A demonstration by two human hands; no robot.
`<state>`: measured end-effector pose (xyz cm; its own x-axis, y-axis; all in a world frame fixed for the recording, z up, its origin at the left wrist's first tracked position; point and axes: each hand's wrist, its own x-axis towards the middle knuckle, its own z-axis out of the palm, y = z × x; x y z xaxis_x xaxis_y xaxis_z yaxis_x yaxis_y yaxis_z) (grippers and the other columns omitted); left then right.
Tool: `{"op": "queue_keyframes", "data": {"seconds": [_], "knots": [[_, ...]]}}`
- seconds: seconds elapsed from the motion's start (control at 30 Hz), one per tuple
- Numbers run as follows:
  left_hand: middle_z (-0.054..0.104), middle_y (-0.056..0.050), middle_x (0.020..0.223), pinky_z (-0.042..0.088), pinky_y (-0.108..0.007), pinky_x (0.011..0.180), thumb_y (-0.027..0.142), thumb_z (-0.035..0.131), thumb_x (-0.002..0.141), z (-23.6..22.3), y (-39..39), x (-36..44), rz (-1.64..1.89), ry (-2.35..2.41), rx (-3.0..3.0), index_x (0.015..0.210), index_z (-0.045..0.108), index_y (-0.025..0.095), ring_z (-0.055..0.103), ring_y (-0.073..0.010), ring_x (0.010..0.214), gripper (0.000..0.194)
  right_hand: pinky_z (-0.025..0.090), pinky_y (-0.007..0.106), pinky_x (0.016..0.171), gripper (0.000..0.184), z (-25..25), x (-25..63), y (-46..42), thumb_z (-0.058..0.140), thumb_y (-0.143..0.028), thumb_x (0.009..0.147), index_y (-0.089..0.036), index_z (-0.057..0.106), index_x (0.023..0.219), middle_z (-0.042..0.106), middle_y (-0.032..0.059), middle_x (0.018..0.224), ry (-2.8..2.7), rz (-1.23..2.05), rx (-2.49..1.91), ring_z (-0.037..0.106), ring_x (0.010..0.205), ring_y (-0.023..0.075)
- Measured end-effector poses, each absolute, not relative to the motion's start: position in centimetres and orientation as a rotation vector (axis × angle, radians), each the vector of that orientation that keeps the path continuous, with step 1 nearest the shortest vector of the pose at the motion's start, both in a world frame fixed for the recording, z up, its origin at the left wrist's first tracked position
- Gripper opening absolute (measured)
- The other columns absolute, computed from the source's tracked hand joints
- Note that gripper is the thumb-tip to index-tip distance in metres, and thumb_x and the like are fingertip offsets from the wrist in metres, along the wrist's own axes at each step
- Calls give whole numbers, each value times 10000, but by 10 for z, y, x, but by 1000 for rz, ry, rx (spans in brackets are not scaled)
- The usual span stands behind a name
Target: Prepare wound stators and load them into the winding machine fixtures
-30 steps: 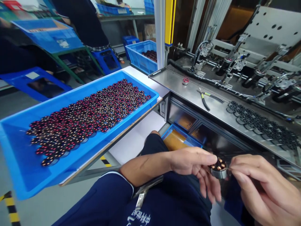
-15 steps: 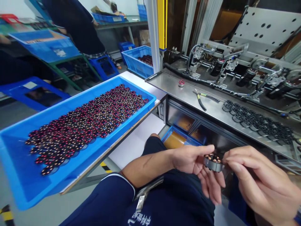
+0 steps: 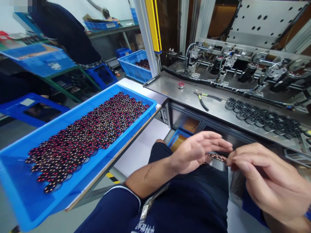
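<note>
A wound motor stator (image 3: pixel 217 158) with copper coils and a grey metal rim is between my hands, above my lap. My right hand (image 3: pixel 264 178) is closed in a pinch, its fingertips at the stator's right edge. Whether they grip the rim or a thin wire on it is too small to tell. My left hand (image 3: pixel 194 152) has its fingers stretched out to the right, above and behind the stator. The left thumb is not clearly visible, and the left hand partly covers the stator.
A blue tray (image 3: pixel 20 200) full of red and copper stators stands on the left. Cutting pliers (image 3: pixel 201 100), one red stator (image 3: pixel 181 85) and rows of black ring parts (image 3: pixel 262 116) lie on the metal bench (image 3: pixel 170 87). Behind is a machine; a person (image 3: pixel 70 35) sits at back left.
My left hand has turned over and its fingers have risen above the stator, which was resting on them under the thumb. My right hand keeps its pinch. The view has shifted slightly.
</note>
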<state>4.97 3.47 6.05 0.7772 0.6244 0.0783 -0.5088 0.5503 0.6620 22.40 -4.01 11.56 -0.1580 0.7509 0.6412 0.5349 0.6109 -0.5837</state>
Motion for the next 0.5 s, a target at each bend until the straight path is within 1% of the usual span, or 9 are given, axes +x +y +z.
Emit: {"op": "queue_keyframes", "data": {"seconds": [0.07, 0.1, 0.13, 0.17, 0.23, 0.33, 0.4, 0.47, 0.5], "knots": [[751, -129, 951, 566, -334, 781, 787, 671, 695, 56, 41, 54, 358, 120, 760, 997, 691, 140, 732, -283, 971, 714, 553, 257, 608, 193, 117, 227, -39, 611, -14, 864, -179, 671, 945, 684, 29, 804, -1908, 256, -993, 673, 747, 147], [749, -131, 875, 567, -334, 721, 853, 589, 698, 55, 43, 56, 178, 63, 776, 948, 702, 123, 741, -284, 890, 780, 554, 250, 602, 192, 118, 228, -39, 611, -19, 864, -178, 671, 952, 689, 31, 812, -1934, 253, -985, 676, 746, 145], [742, -127, 816, 567, -339, 680, 881, 546, 698, 55, 45, 56, 29, 6, 786, 918, 703, 117, 743, -284, 825, 811, 553, 247, 598, 187, 118, 229, -39, 613, -26, 865, -178, 671, 956, 692, 34, 821, -1950, 249, -985, 679, 746, 145], [738, -122, 787, 568, -343, 658, 871, 544, 711, 56, 46, 55, -59, -29, 795, 924, 700, 117, 742, -279, 782, 799, 551, 248, 593, 183, 118, 230, -40, 616, -32, 865, -180, 673, 956, 693, 37, 829, -1950, 234, -992, 681, 744, 146], [738, -102, 778, 570, -325, 624, 779, 618, 748, 58, 44, 53, -40, -23, 800, 1005, 671, 137, 737, -251, 710, 694, 539, 252, 575, 188, 118, 230, -41, 630, -34, 859, -188, 681, 953, 692, 33, 823, -1917, 185, -1023, 678, 727, 148], [734, -81, 855, 565, -277, 576, 603, 726, 783, 60, 35, 49, 274, 75, 798, 1154, 576, 189, 735, -211, 658, 576, 523, 258, 558, 192, 117, 227, -41, 654, -33, 848, -204, 689, 927, 688, 17, 783, -1816, 132, -1072, 666, 688, 145], [718, -101, 1020, 583, -278, 612, 484, 783, 782, 60, 29, 48, 503, 148, 834, 1184, 535, 214, 748, -206, 739, 544, 518, 251, 555, 168, 115, 224, -41, 665, -45, 851, -205, 686, 896, 686, 12, 768, -1748, 132, -1087, 661, 680, 140], [668, -93, 1188, 602, -292, 721, 338, 856, 724, 60, 24, 47, 716, 219, 906, 1112, 538, 235, 744, -211, 906, 512, 510, 241, 551, 145, 115, 222, -39, 658, -58, 867, -201, 676, 849, 680, 9, 750, -1687, 141, -1101, 655, 671, 132], [645, -70, 1233, 601, -303, 791, 274, 882, 688, 60, 22, 46, 804, 250, 942, 1057, 541, 244, 727, -217, 1000, 504, 510, 239, 554, 143, 114, 221, -39, 654, -65, 875, -199, 672, 829, 678, 8, 745, -1665, 152, -1108, 653, 668, 129]]}}
